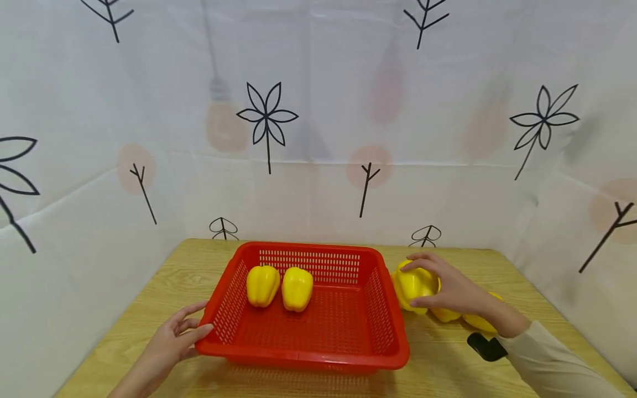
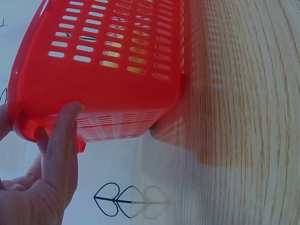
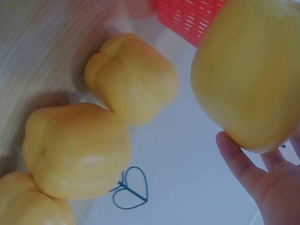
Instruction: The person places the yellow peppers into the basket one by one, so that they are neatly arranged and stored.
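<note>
The table (image 1: 194, 265) has a pale wood surface with visible grain. White cloth (image 1: 323, 66) stands behind it at 12 o'clock and also at its 9 and 3 o'clock sides, printed with black line flowers, twigs and soft pinkish spots.

On the table is a red basket (image 1: 308, 356). Inside it lie two yellow peppers (image 1: 262, 286), one towards 10 o'clock, the other near 12. The left hand (image 1: 175, 337) grips the basket's rim at the 8 o'clock corner. At 3 o'clock, just beyond the basket, the right hand (image 1: 450, 284) holds another pepper (image 1: 415, 284) between thumb and fingers; a light sleeve (image 1: 552, 359) covers that forearm.

The head view partly hides the loose peppers (image 3: 77, 150) behind this hand and its pepper. The right wrist view shows three of them on the table, in a row from 11 o'clock to 8, with the held pepper apart from them at 2 o'clock. The left wrist view alone shows the outer face of the basket's wall, with yellow seen through its slots, and one finger pressed under the rim.
</note>
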Motion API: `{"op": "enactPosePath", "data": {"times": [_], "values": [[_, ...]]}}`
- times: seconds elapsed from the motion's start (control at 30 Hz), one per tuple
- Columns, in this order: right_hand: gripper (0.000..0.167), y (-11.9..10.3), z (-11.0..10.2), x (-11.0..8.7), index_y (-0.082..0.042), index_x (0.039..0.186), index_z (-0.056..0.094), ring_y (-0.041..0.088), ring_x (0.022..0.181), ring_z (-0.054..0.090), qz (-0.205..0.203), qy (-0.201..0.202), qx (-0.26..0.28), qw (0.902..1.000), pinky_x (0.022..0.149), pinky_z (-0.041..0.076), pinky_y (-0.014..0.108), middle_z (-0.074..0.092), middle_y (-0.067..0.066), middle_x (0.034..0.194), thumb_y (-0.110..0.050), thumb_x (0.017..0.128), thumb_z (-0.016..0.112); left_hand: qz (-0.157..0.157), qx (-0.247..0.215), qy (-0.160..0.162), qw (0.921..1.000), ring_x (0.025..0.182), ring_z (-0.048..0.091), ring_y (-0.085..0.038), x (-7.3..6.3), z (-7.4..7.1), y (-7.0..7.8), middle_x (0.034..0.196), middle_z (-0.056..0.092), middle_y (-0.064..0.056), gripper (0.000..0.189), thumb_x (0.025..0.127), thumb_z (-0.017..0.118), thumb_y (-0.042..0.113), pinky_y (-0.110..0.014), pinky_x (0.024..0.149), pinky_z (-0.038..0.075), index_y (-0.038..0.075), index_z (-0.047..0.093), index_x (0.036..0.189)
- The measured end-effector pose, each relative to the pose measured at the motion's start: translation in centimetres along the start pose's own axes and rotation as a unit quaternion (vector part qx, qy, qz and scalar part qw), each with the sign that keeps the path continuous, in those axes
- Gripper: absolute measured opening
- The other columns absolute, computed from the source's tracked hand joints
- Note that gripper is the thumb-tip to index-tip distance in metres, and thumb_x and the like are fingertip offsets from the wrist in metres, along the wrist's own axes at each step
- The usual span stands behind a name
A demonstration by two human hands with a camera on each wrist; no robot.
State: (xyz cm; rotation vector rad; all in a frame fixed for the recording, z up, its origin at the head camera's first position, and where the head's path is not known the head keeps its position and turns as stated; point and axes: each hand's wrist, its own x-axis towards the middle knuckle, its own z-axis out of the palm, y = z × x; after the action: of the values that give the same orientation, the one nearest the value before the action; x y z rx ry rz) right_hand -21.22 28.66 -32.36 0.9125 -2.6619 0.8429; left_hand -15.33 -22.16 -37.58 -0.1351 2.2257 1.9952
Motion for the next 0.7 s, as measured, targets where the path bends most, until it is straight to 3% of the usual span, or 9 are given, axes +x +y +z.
{"op": "enactPosePath", "data": {"times": [0.7], "values": [[0.052, -1.8, 0.2, 2.6, -0.018, 0.116, 0.06, 0.037, 0.116, 0.041, -0.017, -0.016, 0.006, 0.9997, 0.09, 0.037, 0.059, 0.044, 0.011, 0.13, -0.034, 0.071, 0.081, 0.007, -0.003, -0.014, 0.9999, 0.087, 0.061, -0.023, 0.0, -0.1, 0.1, 0.095, 0.055, -0.011, 0.069, 0.091, 0.062, 0.018, -0.04, 0.076, 0.054, 0.0, 0.022, 0.144]]}}
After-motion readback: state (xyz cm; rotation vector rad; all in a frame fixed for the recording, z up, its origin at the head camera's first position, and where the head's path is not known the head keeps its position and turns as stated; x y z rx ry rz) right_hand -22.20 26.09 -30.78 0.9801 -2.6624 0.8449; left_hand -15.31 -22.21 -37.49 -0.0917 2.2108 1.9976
